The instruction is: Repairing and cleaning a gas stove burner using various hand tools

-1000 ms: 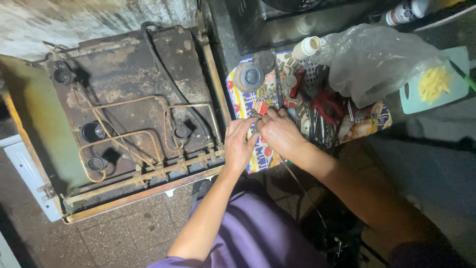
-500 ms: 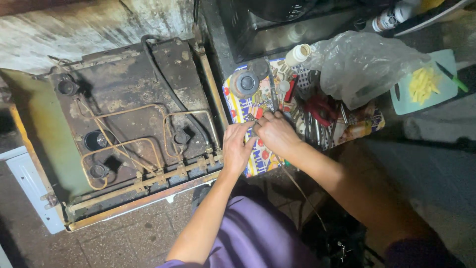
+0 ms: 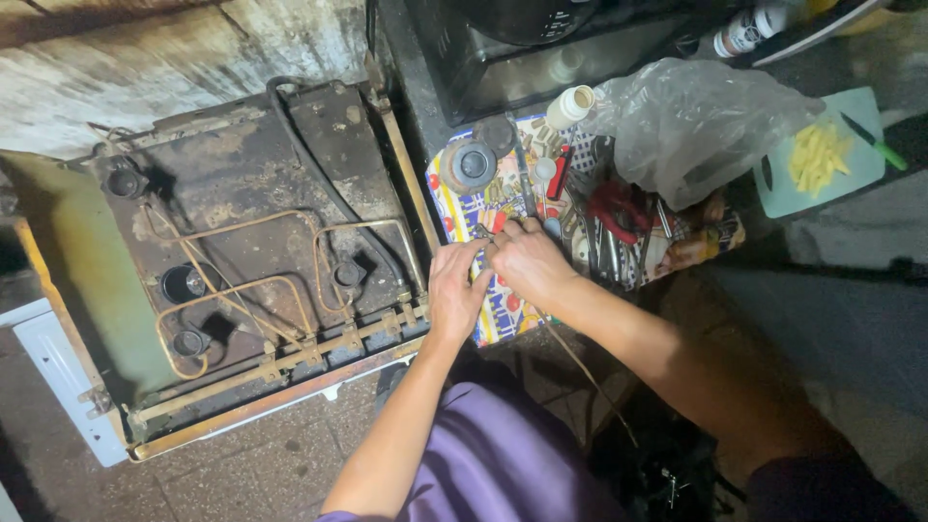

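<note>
My left hand and my right hand meet over a colourful printed sheet spread on the floor. Their fingertips pinch together around a small part that is too tiny to make out. To the left lies a rusty opened gas stove with bent copper pipes and burner seats. A round metal burner cap rests on the sheet just above my hands. Red-handled pliers and other tools lie to the right of my right hand.
A crumpled clear plastic bag lies over the tools. A white bottle stands behind them. A green cutting board with cut yellow strips and a green-handled knife sits far right. A dark appliance stands at the back.
Both hands stay together on the sheet, shifting only slightly. The view has drifted a little as my head moved.
</note>
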